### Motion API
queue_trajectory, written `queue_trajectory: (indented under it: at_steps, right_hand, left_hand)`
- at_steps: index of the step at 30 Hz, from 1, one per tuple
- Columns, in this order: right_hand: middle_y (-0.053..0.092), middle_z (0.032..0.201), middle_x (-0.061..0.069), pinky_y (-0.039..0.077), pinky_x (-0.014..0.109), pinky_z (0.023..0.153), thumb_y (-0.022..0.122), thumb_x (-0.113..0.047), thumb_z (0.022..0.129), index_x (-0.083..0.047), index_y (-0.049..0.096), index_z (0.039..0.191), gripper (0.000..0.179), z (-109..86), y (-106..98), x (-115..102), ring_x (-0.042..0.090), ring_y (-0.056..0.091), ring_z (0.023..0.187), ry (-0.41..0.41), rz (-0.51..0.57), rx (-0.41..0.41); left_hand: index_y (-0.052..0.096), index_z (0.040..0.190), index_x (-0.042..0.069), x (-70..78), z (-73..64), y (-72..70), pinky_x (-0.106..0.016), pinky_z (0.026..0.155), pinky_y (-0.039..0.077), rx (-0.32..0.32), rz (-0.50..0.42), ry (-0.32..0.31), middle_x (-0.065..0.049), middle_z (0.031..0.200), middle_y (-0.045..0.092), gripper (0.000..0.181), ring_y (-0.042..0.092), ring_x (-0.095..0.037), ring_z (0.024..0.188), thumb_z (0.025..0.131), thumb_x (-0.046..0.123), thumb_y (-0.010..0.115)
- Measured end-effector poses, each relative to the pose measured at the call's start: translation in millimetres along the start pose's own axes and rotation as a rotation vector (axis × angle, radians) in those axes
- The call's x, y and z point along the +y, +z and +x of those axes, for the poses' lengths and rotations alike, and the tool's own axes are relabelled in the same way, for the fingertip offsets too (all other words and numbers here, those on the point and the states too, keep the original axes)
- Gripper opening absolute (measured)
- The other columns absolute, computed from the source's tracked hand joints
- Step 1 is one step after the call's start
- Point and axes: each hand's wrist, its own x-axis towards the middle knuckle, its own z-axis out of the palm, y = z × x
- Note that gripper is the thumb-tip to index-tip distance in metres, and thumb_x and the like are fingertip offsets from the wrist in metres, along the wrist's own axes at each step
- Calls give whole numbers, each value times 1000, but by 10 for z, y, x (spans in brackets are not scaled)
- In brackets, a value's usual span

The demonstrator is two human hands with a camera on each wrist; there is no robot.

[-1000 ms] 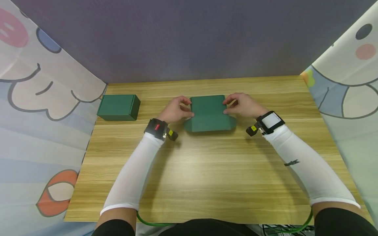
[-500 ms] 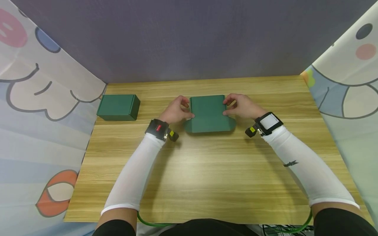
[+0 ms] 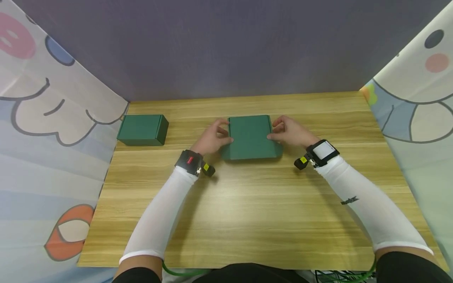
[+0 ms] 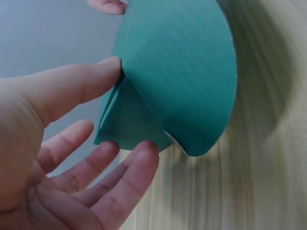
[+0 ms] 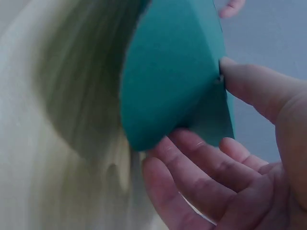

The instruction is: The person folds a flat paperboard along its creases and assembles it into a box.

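A green cardboard mailer box (image 3: pixel 249 131) lies at the middle of the table, its lid's front flap (image 3: pixel 252 153) sticking out toward me. Rounded side ears fold down from that flap, such as the ear (image 4: pixel 187 81) in the left wrist view and the ear (image 5: pixel 165 81) in the right wrist view. My left hand (image 3: pixel 211 137) holds the box's left side, thumb at the lid's fold and fingertips lower on the side wall. On the right side my right hand (image 3: pixel 291 131) mirrors this, thumb at the fold, fingers under the ear.
A second green box (image 3: pixel 142 129), closed, stands at the table's back left. Behind the wooden table (image 3: pixel 247 212) rises a grey panel (image 3: pixel 226 47). Cartoon-printed cloths (image 3: pixel 53 165) hang at both sides. Green cable (image 3: pixel 184 272) runs below the front edge.
Both hands have shifted slightly toward me at the box's sides. My right index finger has drawn off the lid's edge, and the flap's ears show less from above.
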Motion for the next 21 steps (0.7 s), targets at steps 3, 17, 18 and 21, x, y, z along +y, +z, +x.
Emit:
queue_trajectory:
  at_steps: [3,17,18,21]
  right_hand:
    - [61,142,26,56,40,96,72,-34,99,-2,41,146,64,-23,41,16,36,66,122,8,44,7]
    - [57,137,12,51,34,83,51,-47,108,-21,48,153,52,-110,-97,-50,21,58,108,-107,85,-24]
    - [56,138,12,52,35,83,49,-47,109,-22,47,155,53,-125,-121,-56,20,57,109,-113,95,-45]
    - [49,151,12,52,45,98,57,-36,108,-21,37,162,60,-176,-185,-55,24,54,124,-157,97,-137]
  left_hand:
    - [50,149,27,-15,-43,61,-49,105,55,26,35,48,-11,144,61,52,63,-33,130,101,30,69]
    - [60,146,22,61,-125,-81,-42,107,51,30,-256,-41,-8,148,60,42,61,-28,131,109,41,51]
    - [60,146,22,70,-122,-98,-40,104,51,23,-288,-55,-8,148,60,43,61,-28,130,109,41,50]
    - [59,147,22,88,-112,-148,-36,100,50,6,-330,-83,-8,146,61,45,60,-26,127,110,43,45]
